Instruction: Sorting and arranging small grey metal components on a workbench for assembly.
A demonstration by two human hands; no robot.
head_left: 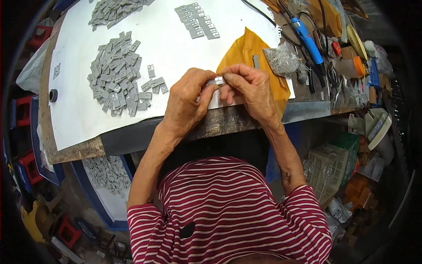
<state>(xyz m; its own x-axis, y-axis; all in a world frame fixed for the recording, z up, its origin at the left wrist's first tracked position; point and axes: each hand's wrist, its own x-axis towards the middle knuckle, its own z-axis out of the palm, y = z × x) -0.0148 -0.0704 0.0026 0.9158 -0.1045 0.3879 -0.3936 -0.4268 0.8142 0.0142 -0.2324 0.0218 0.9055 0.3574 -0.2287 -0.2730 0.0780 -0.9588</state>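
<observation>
Just above the table's near edge, my left hand and my right hand come together around one small grey plastic piece with a shiny metal face. The left thumb and forefinger pinch its left end, while my right thumb and fingertips close on its right side. Fingers cover much of it. Beneath and beyond the right hand spreads a yellow-orange sheet, with a grey strip lying on it. To the left of my hands lies a large heap of similar grey pieces, with several loose ones beside it.
Grey pieces in neat rows and another heap lie farther back on the white sheet. At right are a clear bag of tiny parts and a blue electric screwdriver. A blue-rimmed tray holds more pieces below the table.
</observation>
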